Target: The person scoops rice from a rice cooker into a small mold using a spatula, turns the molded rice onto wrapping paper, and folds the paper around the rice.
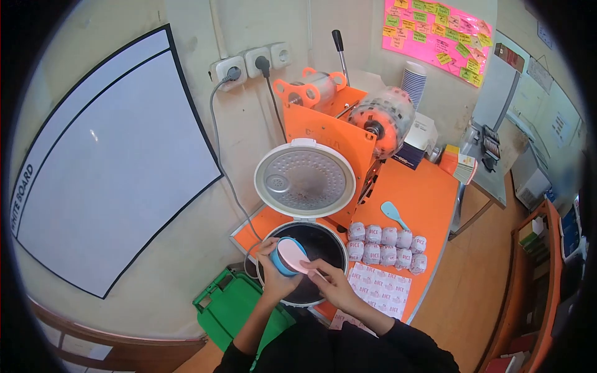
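My left hand [278, 280] is wrapped round a small blue cup [280, 266], held over the open rice cooker [329, 241]. In my right hand [329, 283] is the handle of a pink rice paddle [290, 253], whose blade lies across the cup's mouth. What the cup holds is hidden by the blade. The cooker's lid [305, 179] stands raised behind the dark pot. To the right, two rows of wrapped rice balls [388, 255] sit above printed wrapping paper [380, 291]. A light-blue paddle [393, 214] rests on the orange table beyond them.
An orange machine [329, 133] with a clear drum stands at the back of the orange table [416, 193]. Stacked paper cups [413, 84] are behind it. A green bin [239, 311] is below the cooker's left side. A power cord [217, 130] hangs along the wall.
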The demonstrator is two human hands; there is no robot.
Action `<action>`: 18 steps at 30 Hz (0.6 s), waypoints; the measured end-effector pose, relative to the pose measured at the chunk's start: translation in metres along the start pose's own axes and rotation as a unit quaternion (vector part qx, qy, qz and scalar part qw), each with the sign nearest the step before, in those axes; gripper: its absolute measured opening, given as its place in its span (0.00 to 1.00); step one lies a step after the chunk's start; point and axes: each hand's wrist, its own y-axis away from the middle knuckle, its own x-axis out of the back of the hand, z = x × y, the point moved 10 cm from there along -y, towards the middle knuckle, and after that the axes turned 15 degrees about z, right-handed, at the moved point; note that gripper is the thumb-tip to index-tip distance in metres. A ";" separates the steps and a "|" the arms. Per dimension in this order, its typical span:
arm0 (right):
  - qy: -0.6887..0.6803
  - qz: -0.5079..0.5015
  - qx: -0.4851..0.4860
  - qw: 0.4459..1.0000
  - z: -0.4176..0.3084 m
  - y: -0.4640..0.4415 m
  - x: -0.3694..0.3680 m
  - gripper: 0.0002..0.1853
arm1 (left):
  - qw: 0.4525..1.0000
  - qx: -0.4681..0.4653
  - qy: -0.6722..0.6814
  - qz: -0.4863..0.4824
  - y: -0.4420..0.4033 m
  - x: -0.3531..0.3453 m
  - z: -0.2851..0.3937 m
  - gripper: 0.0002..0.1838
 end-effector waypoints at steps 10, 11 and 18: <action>-0.141 -0.049 -0.262 0.954 0.030 -0.003 -0.016 0.07 | 0.976 -0.128 -0.155 -0.081 -0.004 -0.004 0.010 0.47; -0.130 -0.051 -0.266 0.954 0.029 -0.007 -0.012 0.10 | 0.993 -0.019 -0.090 -0.077 -0.005 0.004 -0.008 0.47; 0.002 0.017 0.142 0.990 -0.045 -0.030 0.008 0.16 | 0.807 0.420 0.384 -0.157 0.005 -0.007 -0.030 0.35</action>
